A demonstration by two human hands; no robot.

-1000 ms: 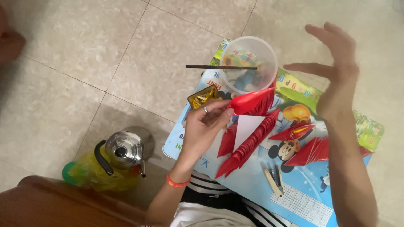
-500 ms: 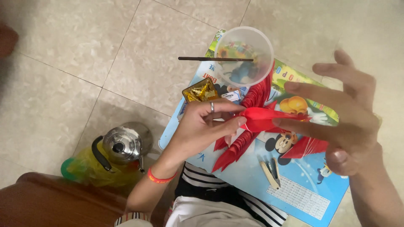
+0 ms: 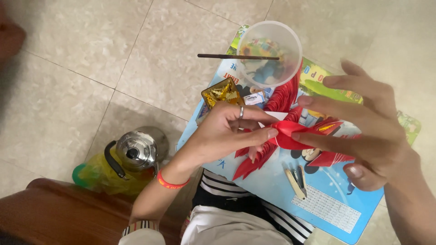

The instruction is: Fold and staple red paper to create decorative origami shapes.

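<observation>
My left hand (image 3: 227, 131) and my right hand (image 3: 363, 136) meet over a blue cartoon board (image 3: 318, 199) resting on my lap. Both pinch a folded piece of red paper (image 3: 287, 136) between thumb and fingers, the left from the left side, the right from the right with its fingers spread. More folded red paper pieces (image 3: 254, 161) lie on the board beneath the hands. A ring sits on a left finger and a red band on the left wrist.
A clear plastic cup (image 3: 270, 53) with a dark stick (image 3: 236, 56) laid across its rim stands at the board's far end. A gold packet (image 3: 219, 93) and a small stapler (image 3: 295, 180) lie on the board. A steel kettle (image 3: 134, 152) stands on the tiled floor beside a wooden edge (image 3: 54, 213).
My right hand came down from raised and open to grip the red paper held by my left hand. Both hands now hold it closer to the camera.
</observation>
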